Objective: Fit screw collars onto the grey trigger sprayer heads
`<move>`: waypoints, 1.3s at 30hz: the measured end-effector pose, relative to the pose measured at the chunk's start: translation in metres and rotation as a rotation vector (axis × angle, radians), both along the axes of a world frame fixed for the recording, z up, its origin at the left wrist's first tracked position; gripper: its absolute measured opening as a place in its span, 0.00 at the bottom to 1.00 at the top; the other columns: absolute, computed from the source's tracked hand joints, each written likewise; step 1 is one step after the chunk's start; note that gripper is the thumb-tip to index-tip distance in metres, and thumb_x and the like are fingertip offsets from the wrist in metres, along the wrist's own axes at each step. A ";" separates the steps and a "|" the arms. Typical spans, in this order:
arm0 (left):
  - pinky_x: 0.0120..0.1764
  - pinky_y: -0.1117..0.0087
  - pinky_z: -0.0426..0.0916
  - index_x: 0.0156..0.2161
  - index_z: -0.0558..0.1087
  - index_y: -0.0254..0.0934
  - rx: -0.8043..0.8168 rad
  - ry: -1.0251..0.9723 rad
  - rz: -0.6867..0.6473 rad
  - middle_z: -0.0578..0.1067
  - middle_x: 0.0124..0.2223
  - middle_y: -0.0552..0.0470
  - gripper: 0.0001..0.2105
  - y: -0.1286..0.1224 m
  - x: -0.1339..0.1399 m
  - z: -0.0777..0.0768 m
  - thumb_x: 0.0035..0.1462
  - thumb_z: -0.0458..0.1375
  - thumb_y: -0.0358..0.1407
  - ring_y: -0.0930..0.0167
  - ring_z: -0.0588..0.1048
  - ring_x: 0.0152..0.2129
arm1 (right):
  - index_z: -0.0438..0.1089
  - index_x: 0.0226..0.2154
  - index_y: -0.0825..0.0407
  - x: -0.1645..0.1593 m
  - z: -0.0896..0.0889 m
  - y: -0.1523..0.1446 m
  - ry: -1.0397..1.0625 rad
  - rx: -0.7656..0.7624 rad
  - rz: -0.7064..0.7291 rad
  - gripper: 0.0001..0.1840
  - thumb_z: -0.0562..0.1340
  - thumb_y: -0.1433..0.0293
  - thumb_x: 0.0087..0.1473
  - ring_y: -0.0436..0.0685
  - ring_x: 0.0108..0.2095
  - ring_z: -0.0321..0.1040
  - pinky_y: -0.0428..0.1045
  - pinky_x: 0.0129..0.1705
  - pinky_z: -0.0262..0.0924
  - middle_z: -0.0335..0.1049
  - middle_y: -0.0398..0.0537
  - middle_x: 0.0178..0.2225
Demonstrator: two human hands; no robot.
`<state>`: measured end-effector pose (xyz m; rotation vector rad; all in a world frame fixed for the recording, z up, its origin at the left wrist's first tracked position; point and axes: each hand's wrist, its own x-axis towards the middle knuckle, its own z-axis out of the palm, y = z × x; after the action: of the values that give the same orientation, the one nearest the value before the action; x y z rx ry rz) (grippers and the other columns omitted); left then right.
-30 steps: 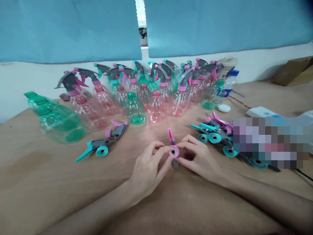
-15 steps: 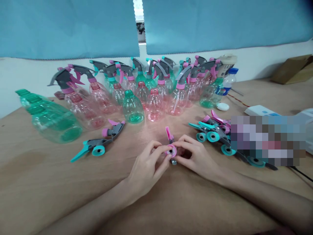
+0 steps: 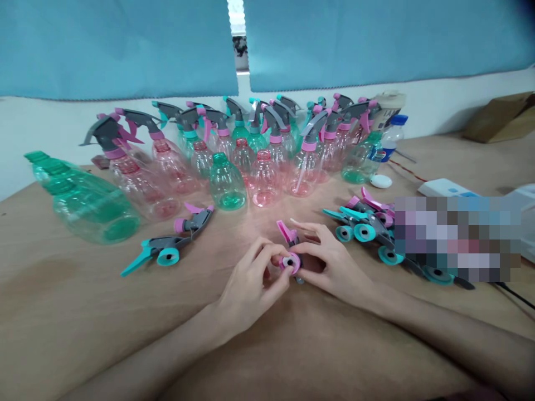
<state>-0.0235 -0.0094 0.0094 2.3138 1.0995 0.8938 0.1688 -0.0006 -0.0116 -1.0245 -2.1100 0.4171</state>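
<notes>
Between my two hands is a pink and grey spray head [image 3: 293, 242], its pink collar opening turned up toward me. My left hand [image 3: 254, 273] is closed on it, fingertips and thumb at the collar's left side and rim. From the other side my right hand [image 3: 332, 259] grips the spray head, its thumb low and one finger stretched out past the pink trigger. To the left lie a loose teal and grey spray head [image 3: 161, 252] and a pink and grey one [image 3: 195, 220]. Several loose spray heads [image 3: 364, 231] are piled on the right.
Several green and pink bottles, some topped with spray heads, stand behind my hands, among them an open green bottle [image 3: 227, 184]. Green bottles [image 3: 92, 203] stand at left. A Pepsi bottle [image 3: 392, 136], white oval object [image 3: 381, 181], white power strip [image 3: 447, 189] and cardboard box [image 3: 499, 118] are at right.
The spray head has tilted in my hands, its trigger shifting left and its collar slightly down. A finger of my right hand has stretched out toward the trigger.
</notes>
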 end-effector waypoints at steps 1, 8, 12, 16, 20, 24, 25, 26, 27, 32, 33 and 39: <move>0.28 0.75 0.64 0.39 0.67 0.37 0.002 0.004 -0.005 0.64 0.34 0.55 0.04 0.000 0.000 0.000 0.59 0.53 0.30 0.78 0.66 0.25 | 0.73 0.39 0.50 0.000 0.000 0.000 -0.008 -0.002 0.001 0.11 0.64 0.70 0.51 0.63 0.56 0.56 0.60 0.55 0.58 0.57 0.54 0.57; 0.26 0.75 0.62 0.39 0.66 0.38 -0.039 0.048 -0.024 0.65 0.31 0.56 0.04 -0.001 0.000 0.000 0.60 0.51 0.32 0.77 0.65 0.24 | 0.73 0.39 0.49 0.000 -0.002 0.001 -0.005 -0.016 0.015 0.10 0.63 0.69 0.51 0.62 0.54 0.60 0.59 0.52 0.61 0.62 0.54 0.53; 0.25 0.75 0.60 0.38 0.65 0.38 -0.087 0.049 -0.005 0.65 0.29 0.58 0.03 0.000 0.001 0.000 0.60 0.51 0.31 0.77 0.64 0.22 | 0.72 0.40 0.48 0.000 -0.003 0.001 -0.001 -0.023 0.017 0.11 0.64 0.69 0.51 0.62 0.54 0.60 0.60 0.52 0.61 0.63 0.53 0.52; 0.24 0.75 0.57 0.38 0.64 0.38 -0.131 0.053 0.004 0.63 0.26 0.59 0.01 0.000 0.001 0.000 0.59 0.52 0.32 0.77 0.62 0.20 | 0.73 0.40 0.49 0.001 -0.003 0.001 -0.007 -0.016 0.025 0.11 0.64 0.68 0.51 0.61 0.54 0.60 0.59 0.52 0.61 0.63 0.53 0.52; 0.23 0.75 0.55 0.37 0.64 0.37 -0.139 0.062 0.003 0.61 0.23 0.61 0.01 -0.001 0.001 0.000 0.59 0.51 0.32 0.77 0.61 0.18 | 0.73 0.39 0.50 0.001 -0.002 0.001 -0.013 -0.001 0.032 0.10 0.65 0.69 0.51 0.61 0.54 0.59 0.57 0.52 0.60 0.63 0.54 0.52; 0.22 0.76 0.54 0.36 0.63 0.37 -0.122 0.060 -0.033 0.60 0.22 0.62 0.02 0.000 0.000 -0.001 0.57 0.51 0.30 0.78 0.59 0.16 | 0.73 0.40 0.49 0.001 -0.003 0.001 -0.021 0.007 0.040 0.11 0.64 0.69 0.51 0.61 0.53 0.60 0.58 0.51 0.61 0.64 0.53 0.52; 0.22 0.76 0.54 0.36 0.63 0.37 -0.118 0.060 -0.045 0.61 0.22 0.62 0.02 0.000 0.000 -0.001 0.57 0.51 0.30 0.78 0.59 0.16 | 0.73 0.40 0.48 0.001 -0.003 0.001 -0.023 0.006 0.041 0.11 0.64 0.69 0.51 0.61 0.52 0.60 0.59 0.51 0.61 0.64 0.52 0.51; 0.22 0.76 0.54 0.36 0.63 0.38 -0.114 0.060 -0.054 0.61 0.22 0.62 0.02 0.001 -0.001 -0.001 0.57 0.50 0.30 0.78 0.59 0.16 | 0.73 0.39 0.48 0.001 -0.003 0.001 -0.025 0.003 0.042 0.11 0.64 0.69 0.51 0.61 0.52 0.60 0.59 0.51 0.61 0.64 0.52 0.51; 0.22 0.76 0.54 0.35 0.62 0.38 -0.114 0.062 -0.059 0.61 0.22 0.62 0.02 0.001 -0.001 -0.001 0.57 0.50 0.30 0.79 0.59 0.16 | 0.73 0.39 0.48 0.000 -0.002 0.000 -0.027 0.000 0.043 0.10 0.65 0.68 0.51 0.61 0.52 0.61 0.59 0.51 0.61 0.64 0.52 0.51; 0.21 0.77 0.53 0.34 0.61 0.38 -0.104 0.066 -0.066 0.60 0.21 0.63 0.03 0.002 -0.001 -0.001 0.55 0.50 0.28 0.79 0.58 0.15 | 0.73 0.40 0.48 -0.001 0.000 -0.001 -0.036 -0.005 0.039 0.11 0.64 0.69 0.51 0.61 0.52 0.61 0.59 0.51 0.61 0.64 0.52 0.52; 0.21 0.76 0.53 0.34 0.61 0.38 -0.101 0.065 -0.065 0.60 0.21 0.63 0.03 0.003 0.000 -0.001 0.55 0.50 0.28 0.79 0.58 0.15 | 0.73 0.40 0.48 -0.001 0.000 -0.001 -0.035 -0.003 0.036 0.11 0.64 0.69 0.51 0.61 0.52 0.60 0.59 0.50 0.61 0.64 0.52 0.51; 0.21 0.77 0.52 0.34 0.60 0.38 -0.094 0.063 -0.068 0.59 0.21 0.63 0.03 0.003 -0.001 -0.001 0.54 0.49 0.28 0.79 0.58 0.15 | 0.73 0.40 0.47 -0.002 0.000 -0.002 -0.040 0.006 0.027 0.12 0.64 0.68 0.51 0.62 0.52 0.60 0.61 0.50 0.61 0.65 0.52 0.51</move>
<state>-0.0240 -0.0063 0.0084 2.3019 1.0577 0.7329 0.1667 -0.0021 -0.0116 -1.0096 -2.1613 0.4066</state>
